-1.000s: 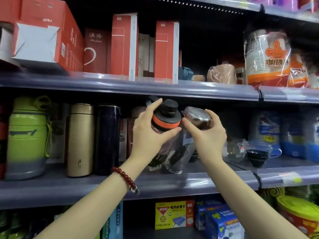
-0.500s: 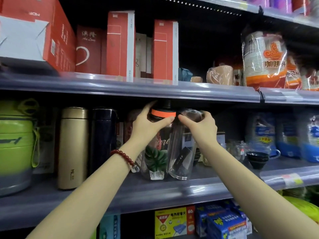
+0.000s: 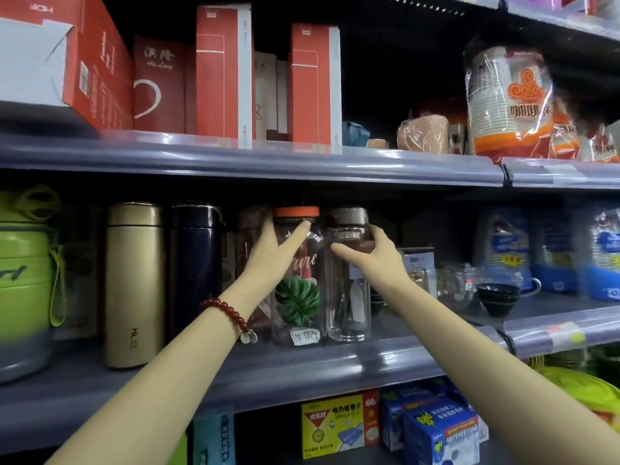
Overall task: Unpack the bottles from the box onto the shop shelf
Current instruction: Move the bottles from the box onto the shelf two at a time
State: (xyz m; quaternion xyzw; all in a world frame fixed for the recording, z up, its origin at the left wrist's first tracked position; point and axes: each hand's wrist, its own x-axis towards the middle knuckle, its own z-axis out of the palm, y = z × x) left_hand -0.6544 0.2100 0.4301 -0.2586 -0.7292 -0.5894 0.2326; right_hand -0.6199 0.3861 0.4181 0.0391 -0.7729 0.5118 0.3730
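Both bottles now stood upright on the middle shelf (image 3: pixel 302 367), side by side and touching or very nearly so. A second ago they were held tilted in front of the shelf edge; half a second ago they were being lowered under the upper shelf.

Orange-lidded bottle (image 3: pixel 297 280), leaf print on its wall, base set down near the front lip. Left hand (image 3: pixel 271 260) wrapped round its upper wall, thumb laid across the front just below the lid.

Clear bottle (image 3: pixel 347 280) with the dark lid placed just right of it. Right hand (image 3: pixel 379 260) curled round its right side, thumb across the front. Grip appears light on both, though pressure cannot be judged from this view.

Dark blue flask (image 3: pixel 196 270) and gold flask (image 3: pixel 134 283) stand to the left, apart from the new pair.

Placement of these two judged done bar letting go. The box is not seen; how many remain cannot be told
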